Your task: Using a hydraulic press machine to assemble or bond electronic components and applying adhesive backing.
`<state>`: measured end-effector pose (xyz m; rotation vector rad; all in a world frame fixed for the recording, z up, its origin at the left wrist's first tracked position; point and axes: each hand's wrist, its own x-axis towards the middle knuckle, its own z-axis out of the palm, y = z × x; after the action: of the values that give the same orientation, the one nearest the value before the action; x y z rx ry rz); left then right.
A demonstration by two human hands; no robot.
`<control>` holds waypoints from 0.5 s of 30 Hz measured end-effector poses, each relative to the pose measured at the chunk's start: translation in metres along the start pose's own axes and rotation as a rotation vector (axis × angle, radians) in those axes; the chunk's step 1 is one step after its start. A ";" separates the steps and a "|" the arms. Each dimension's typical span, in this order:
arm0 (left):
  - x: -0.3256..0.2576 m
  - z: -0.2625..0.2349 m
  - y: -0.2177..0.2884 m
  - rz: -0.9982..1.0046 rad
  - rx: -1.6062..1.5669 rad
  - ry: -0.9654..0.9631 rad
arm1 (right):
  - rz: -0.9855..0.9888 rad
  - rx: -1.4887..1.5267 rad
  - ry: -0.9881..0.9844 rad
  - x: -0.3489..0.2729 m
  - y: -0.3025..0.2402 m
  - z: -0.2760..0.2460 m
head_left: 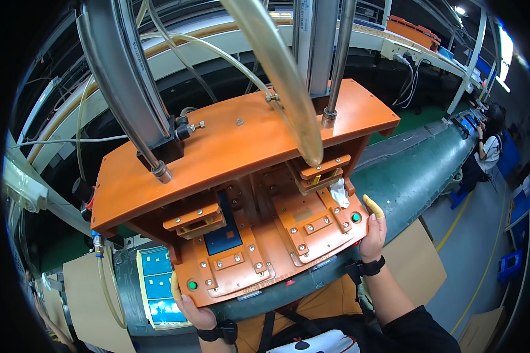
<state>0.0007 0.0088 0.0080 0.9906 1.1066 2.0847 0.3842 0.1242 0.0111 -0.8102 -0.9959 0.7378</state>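
Orange jig edges gripped: L hand, R hand.

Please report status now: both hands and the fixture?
Left hand, right hand grip orange press fixture at its front corners. Blue board in left nest. Nothing blocking.

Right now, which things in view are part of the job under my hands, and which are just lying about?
In the job:
left hand
right hand
orange press fixture
dark blue board
green buttons

Lying about:
tray of blue boards
cardboard sheets
green conveyor belt
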 end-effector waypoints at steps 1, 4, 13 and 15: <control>0.000 0.000 0.000 0.007 0.011 0.000 | -0.004 0.000 0.002 0.001 0.000 -0.001; 0.000 -0.002 -0.002 0.009 0.007 0.010 | 0.005 -0.009 -0.010 0.002 -0.002 -0.003; -0.001 -0.006 -0.006 0.014 0.003 0.028 | 0.006 -0.238 -0.088 0.020 -0.030 0.006; -0.001 -0.005 -0.005 0.014 0.006 0.027 | 0.001 -0.245 -0.091 0.021 -0.030 0.005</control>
<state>-0.0024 0.0088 0.0013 0.9784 1.1231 2.1125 0.3920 0.1275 0.0471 -0.9957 -1.1830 0.6655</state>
